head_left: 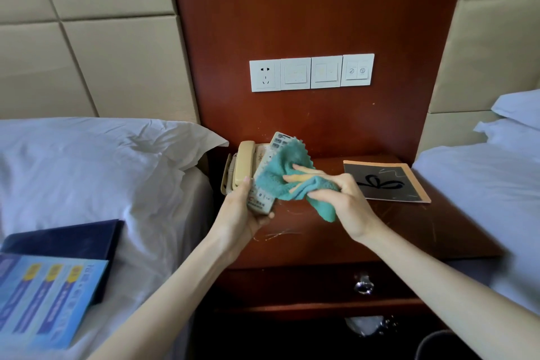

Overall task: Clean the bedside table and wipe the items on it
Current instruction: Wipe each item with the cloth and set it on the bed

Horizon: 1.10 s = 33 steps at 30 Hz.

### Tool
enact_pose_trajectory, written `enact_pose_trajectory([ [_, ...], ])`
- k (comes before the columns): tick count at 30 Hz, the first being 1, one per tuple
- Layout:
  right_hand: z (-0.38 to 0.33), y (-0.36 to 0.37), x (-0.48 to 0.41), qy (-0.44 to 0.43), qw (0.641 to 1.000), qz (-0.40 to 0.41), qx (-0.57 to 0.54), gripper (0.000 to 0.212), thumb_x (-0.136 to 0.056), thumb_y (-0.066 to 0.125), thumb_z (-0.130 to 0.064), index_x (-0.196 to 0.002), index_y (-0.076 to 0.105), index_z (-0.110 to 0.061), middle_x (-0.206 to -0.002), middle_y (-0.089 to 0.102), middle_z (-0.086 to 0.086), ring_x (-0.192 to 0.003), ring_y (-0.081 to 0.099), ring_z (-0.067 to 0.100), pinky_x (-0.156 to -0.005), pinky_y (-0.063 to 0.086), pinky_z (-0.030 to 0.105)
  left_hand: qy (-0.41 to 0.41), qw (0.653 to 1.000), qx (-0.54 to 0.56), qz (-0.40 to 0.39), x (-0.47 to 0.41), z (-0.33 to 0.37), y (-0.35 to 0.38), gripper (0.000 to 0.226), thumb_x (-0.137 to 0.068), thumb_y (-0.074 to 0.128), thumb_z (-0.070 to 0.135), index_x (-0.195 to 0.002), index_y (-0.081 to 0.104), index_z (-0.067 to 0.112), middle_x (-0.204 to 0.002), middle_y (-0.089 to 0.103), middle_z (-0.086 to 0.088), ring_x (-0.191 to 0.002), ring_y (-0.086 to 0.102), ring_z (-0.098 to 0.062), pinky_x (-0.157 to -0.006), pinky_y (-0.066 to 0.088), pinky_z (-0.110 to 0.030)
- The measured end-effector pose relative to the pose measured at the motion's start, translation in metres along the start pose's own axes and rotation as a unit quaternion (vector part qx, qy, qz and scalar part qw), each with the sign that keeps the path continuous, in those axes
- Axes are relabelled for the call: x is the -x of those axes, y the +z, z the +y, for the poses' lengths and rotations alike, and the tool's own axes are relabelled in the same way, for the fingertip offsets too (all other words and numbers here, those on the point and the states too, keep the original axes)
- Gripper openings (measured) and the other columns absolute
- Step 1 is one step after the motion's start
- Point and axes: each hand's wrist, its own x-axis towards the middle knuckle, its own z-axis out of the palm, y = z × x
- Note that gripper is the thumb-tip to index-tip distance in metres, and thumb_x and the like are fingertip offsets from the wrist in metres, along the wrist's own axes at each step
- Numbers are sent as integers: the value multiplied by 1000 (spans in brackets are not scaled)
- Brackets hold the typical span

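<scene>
We saw a slim left arm [163,295] at the lower left of the frame and a right arm [438,280] at the lower right, both bare along their visible length; the left hand [242,209] and right hand [347,202] were bare too.

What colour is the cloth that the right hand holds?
Teal, a blue-green. The cloth shows best in the head view.

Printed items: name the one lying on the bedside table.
The black booklet with the orange border, flat on the right of the bedside table. The dark blue folder and light blue leaflet lie on the bed instead.
</scene>
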Motion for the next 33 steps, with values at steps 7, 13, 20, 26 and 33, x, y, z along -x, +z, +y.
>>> enact_pose_trajectory([
  [7, 21, -45, 3, 138, 949, 258, -114, 26, -85, 58, -8, -69, 75, -17, -73, 74, 7, -70, 71, 21, -72, 51, 36, 65, 995, -74, -18, 1, 19, -8, 43, -101, 32, 36, -116, 60, 7, -79, 67, -13, -56, 62, -14, -44, 46, -21],
  [13, 27, -49, -4, 188, 924, 298, -150, 13, -89, 60, -20, -85, 70, -15, -77, 76, -1, -71, 73, 14, -66, 50, 31, 40, 988, -148, 28, 3, 5, -21, 29, -98, 44, 36, -106, 66, 19, -85, 70, -8, -72, 66, -15, -51, 49, -24],
  [20, 22, -39, -17, 212, 911, 319, -152, 11, -91, 60, -25, -81, 63, -20, -62, 71, -8, -51, 67, 5, -39, 46, 18, 62, 930, -359, 50, 10, 19, -57, 14, -93, 56, 29, -100, 64, 20, -67, 68, 5, -55, 59, -6, -45, 42, -18],
  [26, 24, -13, -34, 223, 917, 296, -144, 11, -91, 59, -28, -82, 60, -22, -79, 69, -2, -68, 67, 14, -51, 46, 25, 43, 857, -508, 75, 23, 61, -109, 10, -93, 57, 27, -94, 58, 18, -78, 72, -3, -61, 64, -14, -51, 46, -23],
  [33, 19, 25, -56, 225, 934, 240, -140, 9, -89, 61, -26, -82, 61, -19, -82, 69, 1, -67, 67, 15, -52, 48, 25, -7, 804, -578, 140, 72, 124, -165, 9, -93, 58, 17, -91, 53, 11, -81, 66, -11, -66, 56, -22, -57, 45, -23],
])
